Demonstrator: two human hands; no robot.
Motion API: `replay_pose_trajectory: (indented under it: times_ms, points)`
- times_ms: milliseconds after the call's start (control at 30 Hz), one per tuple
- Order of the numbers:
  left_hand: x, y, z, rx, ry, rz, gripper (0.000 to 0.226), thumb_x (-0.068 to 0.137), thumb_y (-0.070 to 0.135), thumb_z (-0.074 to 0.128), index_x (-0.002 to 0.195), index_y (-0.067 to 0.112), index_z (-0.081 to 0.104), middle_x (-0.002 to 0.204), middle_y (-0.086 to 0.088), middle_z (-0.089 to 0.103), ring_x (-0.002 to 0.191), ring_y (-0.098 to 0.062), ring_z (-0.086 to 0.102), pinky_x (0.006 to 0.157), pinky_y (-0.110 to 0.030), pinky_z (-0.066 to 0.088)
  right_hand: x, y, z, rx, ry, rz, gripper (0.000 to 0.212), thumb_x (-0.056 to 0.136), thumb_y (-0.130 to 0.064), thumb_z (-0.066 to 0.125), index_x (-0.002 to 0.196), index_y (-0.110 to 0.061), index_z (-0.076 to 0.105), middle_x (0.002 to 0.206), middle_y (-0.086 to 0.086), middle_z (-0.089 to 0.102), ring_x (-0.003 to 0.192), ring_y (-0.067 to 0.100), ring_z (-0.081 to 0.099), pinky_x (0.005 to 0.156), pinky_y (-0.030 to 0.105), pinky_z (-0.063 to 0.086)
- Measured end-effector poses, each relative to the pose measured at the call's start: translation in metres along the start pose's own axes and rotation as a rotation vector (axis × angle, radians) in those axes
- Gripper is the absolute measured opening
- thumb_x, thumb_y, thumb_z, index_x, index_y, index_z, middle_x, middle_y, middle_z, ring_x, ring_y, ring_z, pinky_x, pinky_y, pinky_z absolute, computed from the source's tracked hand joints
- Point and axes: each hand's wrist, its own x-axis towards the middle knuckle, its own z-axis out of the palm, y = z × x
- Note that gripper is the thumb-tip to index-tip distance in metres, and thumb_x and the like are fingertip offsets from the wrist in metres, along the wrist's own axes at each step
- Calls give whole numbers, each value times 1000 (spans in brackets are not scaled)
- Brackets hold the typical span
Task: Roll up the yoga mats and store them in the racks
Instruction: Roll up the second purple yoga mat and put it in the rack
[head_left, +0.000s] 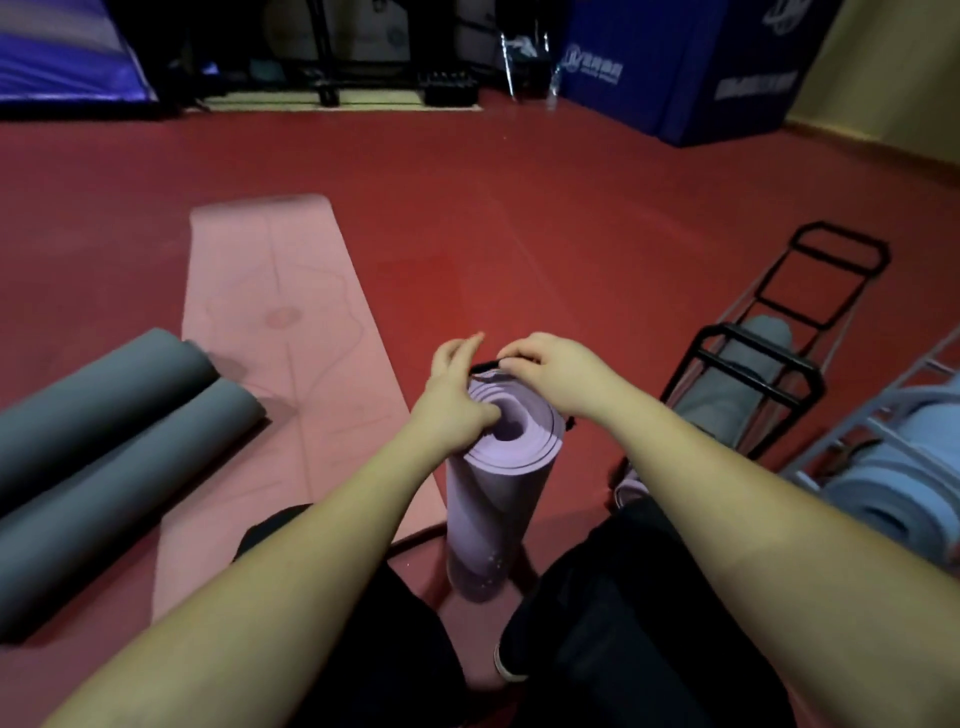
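1. Fingers: the right hand (558, 371) had its fingers curled over a black strap (485, 368) at the far rim of the rolled purple mat (493, 467), pinching it. The left hand (457, 400) was curled on the roll's top edge, thumb at the spiral; I could not tell whether it also held the strap.
2. The purple mat stood upright on the red floor (519, 208), between my knees, near centre.
3. Risk: I judged the strap could slip off the rim while being worked on, because only fingertips held it.
4. Risk: the outer layers looked loose at the top; if the left hand eased, the roll could spring open.
5. Risk: standing on end, the roll could topple, since only the two hands at the top steadied it.
6. Around: a pink mat (275, 322) lay flat, unrolled, left of centre; two grey rolls (119, 431) lay at near left, on its edge.
7. At right, a black rack (753, 364) held a grey roll; a pale rack (883, 415) at near right held blue rolls (909, 478).
8. Way to the racks: my right knee lay between the mat and them.
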Motion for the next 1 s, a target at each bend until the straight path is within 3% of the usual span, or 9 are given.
replay_pose_trajectory:
  times_ms: [100,200,367,600,667,767,867,933,1000]
  points:
    - [4,0,-1,48,-12,16,53,70,3,63,121,20,61,117,-5,62,106,-25,59,88,-37,50,0,-9,1,27,-50,-1,26,101,-27,54,119,-18,69,121,2,66,113,17,56,86,18,34]
    - [12,-6,-1,-19,106,-80,37,69,5,63,99,26,62,101,1,67,94,-23,63,80,-35,52,-6,-10,3,55,-52,25,23,99,-29,55,114,-20,71,113,-8,68,102,8,57,79,13,36]
    - [30,-16,-7,-89,251,-137,33,70,4,63,95,25,57,99,0,67,86,-24,63,77,-35,52,-33,-14,11,127,57,137,14,98,-33,54,103,-27,66,86,-5,66,83,18,61,73,31,43]
    - [48,-20,-5,-131,312,-171,29,68,0,59,79,25,52,89,2,64,79,-25,59,75,-37,51,-61,-22,54,422,138,180,29,98,-10,40,117,-29,52,83,-5,72,79,11,69,81,32,51]
    - [49,-21,-6,-164,324,-171,28,65,-3,58,73,22,47,92,2,67,79,-23,56,74,-36,50,-56,-10,58,555,160,280,35,96,-6,38,126,-23,46,78,0,73,73,14,71,81,39,56]
    - [49,-22,-4,-202,304,-154,30,66,-5,59,73,20,43,95,3,68,80,-21,55,71,-34,48,-45,4,56,452,115,288,61,94,-8,47,150,-24,28,72,-2,73,72,14,71,79,42,57]
    - [52,-23,-3,-281,334,-153,28,82,20,72,75,20,45,87,2,68,79,-20,58,74,-35,48,-41,9,52,413,35,232,80,90,-6,50,157,-25,11,69,-5,71,73,16,71,76,41,57]
    - [52,-25,-4,-331,368,-190,40,88,54,61,78,17,50,81,3,68,79,-18,61,78,-36,49,-41,14,54,432,38,200,81,91,-7,56,157,-22,11,67,-6,68,74,18,70,77,40,54]
    - [53,-30,-4,-456,368,-229,56,87,69,43,87,16,60,90,4,73,90,-19,67,88,-40,52,-44,22,61,415,97,172,78,93,-12,60,156,-22,16,71,-2,66,74,20,67,77,39,51]
